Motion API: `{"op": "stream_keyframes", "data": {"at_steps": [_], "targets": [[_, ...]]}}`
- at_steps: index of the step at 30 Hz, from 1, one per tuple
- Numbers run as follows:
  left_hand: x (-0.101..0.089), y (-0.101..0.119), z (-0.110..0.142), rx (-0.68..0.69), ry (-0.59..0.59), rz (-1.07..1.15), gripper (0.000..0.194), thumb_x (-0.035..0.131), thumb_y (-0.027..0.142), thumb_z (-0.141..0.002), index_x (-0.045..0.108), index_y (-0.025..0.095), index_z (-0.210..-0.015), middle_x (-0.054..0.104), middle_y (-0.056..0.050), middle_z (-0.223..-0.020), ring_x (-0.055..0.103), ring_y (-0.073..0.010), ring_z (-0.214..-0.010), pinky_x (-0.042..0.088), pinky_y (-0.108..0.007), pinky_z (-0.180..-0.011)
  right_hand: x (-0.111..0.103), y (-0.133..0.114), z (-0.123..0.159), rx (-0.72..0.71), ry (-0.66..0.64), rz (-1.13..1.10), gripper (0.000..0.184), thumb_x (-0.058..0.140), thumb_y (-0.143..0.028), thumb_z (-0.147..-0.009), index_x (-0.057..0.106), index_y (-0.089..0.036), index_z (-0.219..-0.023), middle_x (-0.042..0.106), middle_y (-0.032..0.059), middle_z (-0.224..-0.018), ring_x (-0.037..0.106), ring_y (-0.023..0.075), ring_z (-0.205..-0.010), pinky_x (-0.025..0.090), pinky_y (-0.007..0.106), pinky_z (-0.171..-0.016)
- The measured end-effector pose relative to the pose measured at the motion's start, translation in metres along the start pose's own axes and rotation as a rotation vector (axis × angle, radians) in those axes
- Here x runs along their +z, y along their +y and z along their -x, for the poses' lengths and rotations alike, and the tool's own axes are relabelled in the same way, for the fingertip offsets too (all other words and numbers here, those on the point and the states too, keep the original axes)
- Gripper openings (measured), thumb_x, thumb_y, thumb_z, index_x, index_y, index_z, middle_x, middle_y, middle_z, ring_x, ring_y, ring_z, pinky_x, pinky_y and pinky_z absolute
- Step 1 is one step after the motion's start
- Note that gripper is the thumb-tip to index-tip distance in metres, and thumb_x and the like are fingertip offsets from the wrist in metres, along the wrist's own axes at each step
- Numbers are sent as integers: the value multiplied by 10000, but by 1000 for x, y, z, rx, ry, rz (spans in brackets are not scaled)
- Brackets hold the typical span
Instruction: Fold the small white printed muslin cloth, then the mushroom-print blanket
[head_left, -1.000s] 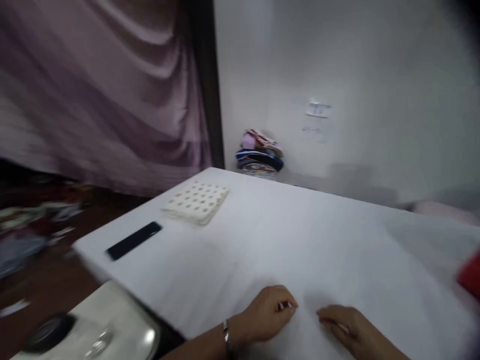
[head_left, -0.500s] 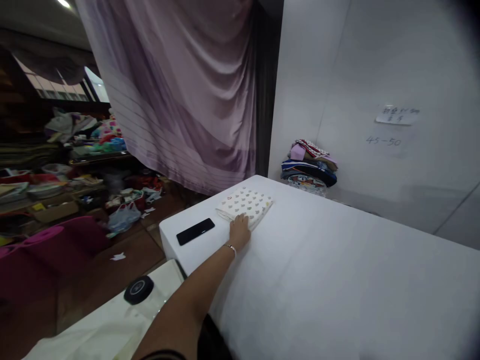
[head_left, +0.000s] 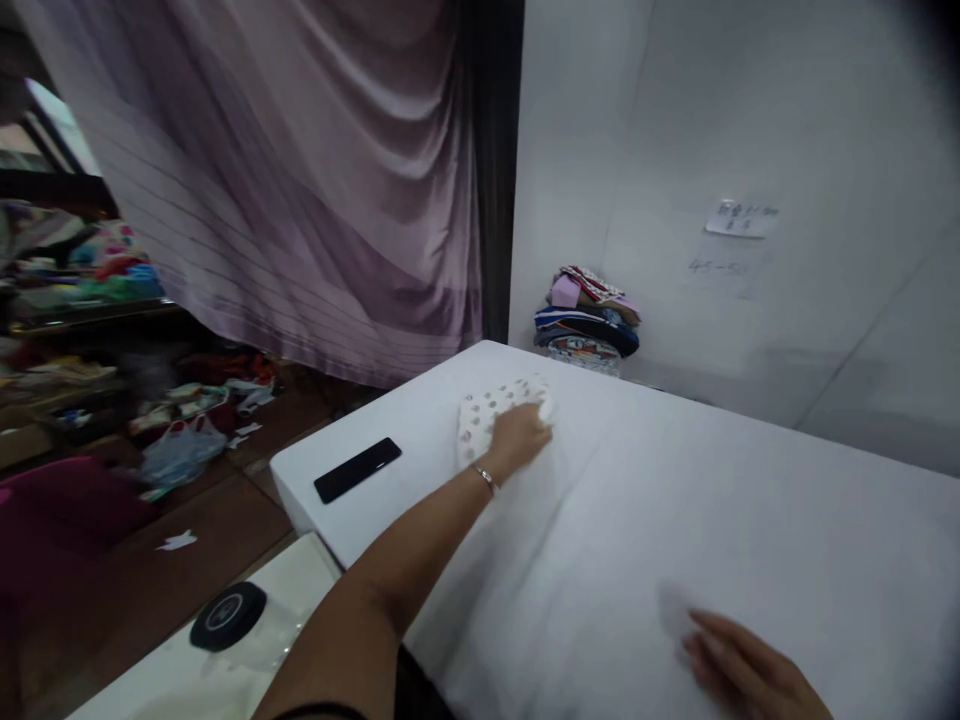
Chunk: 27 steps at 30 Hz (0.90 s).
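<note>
In the head camera's view, a person reaches across a broad white table [head_left: 675,500], the left hand [head_left: 519,440] curled over the near right part of a white cloth printed with small, dark, scattered motifs [head_left: 480,408]. The left fingers close on its bunched edge; the cloth lies toward the table's far left corner, its left part spread out beside the hand. A silver-coloured bracelet [head_left: 486,479] circles the left wrist. The right hand [head_left: 742,662], blurred, is at the lower right, well apart from the cloth; whether its fingers are spread or pressed together cannot be told. A flat black rectangular phone [head_left: 358,470] lies near the table's left edge. Beyond the far edge, a pile of folded multicoloured fabrics [head_left: 589,318] stands against a pale grey wall [head_left: 825,150], beside a draped mauve curtain [head_left: 352,190].
</note>
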<state>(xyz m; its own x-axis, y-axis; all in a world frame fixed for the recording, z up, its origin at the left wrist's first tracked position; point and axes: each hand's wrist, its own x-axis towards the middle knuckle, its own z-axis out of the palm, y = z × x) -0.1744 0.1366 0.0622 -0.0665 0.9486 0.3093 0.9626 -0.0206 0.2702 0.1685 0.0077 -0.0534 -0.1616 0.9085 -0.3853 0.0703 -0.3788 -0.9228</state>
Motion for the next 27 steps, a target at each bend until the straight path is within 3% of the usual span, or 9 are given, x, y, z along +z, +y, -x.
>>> {"op": "stream_keyframes", "data": {"at_steps": [2,5,8,10,15,18,21,24,27], "targets": [[17,54,39,176,-77,196,274,528,393,-798,584,237,-1016,645,-28,-1016,588,-193,-922,423,-282,-783,17,-25,-2,1,18,-181,509,711,-542,-660,660,-290,-1099,692,64,-1073,645,273,-982,520,405,-860],[45,119,109,438,-343,440,350,537,525,-774,588,252,-988,647,-37,-980,595,-212,-868,437,-306,-721,34,-42,-3,35,-90,-515,531,625,-637,-702,675,-238,-1050,687,80,-1081,619,275,-1033,491,419,-902],[65,148,158,474,-445,519,520,562,620,-719,569,232,-1065,627,-88,-1040,575,-273,-927,435,-384,-775,36,-31,6,134,-80,-686,481,542,-636,-773,708,-200,-894,720,79,-939,631,262,-1006,472,399,-933],[70,150,169,453,-461,582,550,580,633,-703,569,247,-1093,618,-82,-1066,561,-281,-971,422,-400,-823,33,-19,13,116,-71,-760,452,541,-613,-786,704,-205,-889,721,64,-915,629,250,-1007,468,393,-940],[57,137,155,409,-586,770,409,685,529,-663,633,294,-994,628,-27,-985,578,-234,-915,441,-338,-779,31,-9,25,-4,-104,-771,434,537,-598,-800,690,-214,-935,714,50,-965,620,235,-1018,478,378,-913],[49,132,146,363,-695,874,235,674,432,-701,661,272,-873,641,-24,-912,584,-219,-863,446,-330,-752,33,-14,27,-22,-152,-701,448,475,-602,-836,680,-224,-965,714,45,-980,628,238,-1009,493,387,-873],[42,128,134,243,-808,1042,243,603,419,-764,650,215,-886,659,-37,-904,596,-205,-840,461,-320,-726,32,-18,30,-29,-159,-612,416,447,-567,-858,663,-243,-1003,717,33,-972,641,254,-990,513,400,-822],[24,124,104,171,-719,1094,320,514,439,-828,616,192,-1003,664,-48,-976,600,-185,-854,471,-304,-732,30,-19,34,-52,-178,-558,313,523,-472,-838,655,-259,-1026,721,21,-946,651,264,-964,516,411,-802],[-8,122,45,237,-477,797,343,484,465,-844,618,172,-959,660,-45,-929,587,-182,-830,465,-302,-729,28,-20,36,-67,-207,-584,256,633,-324,-767,664,-252,-1010,726,10,-919,656,262,-949,496,413,-836]]}}
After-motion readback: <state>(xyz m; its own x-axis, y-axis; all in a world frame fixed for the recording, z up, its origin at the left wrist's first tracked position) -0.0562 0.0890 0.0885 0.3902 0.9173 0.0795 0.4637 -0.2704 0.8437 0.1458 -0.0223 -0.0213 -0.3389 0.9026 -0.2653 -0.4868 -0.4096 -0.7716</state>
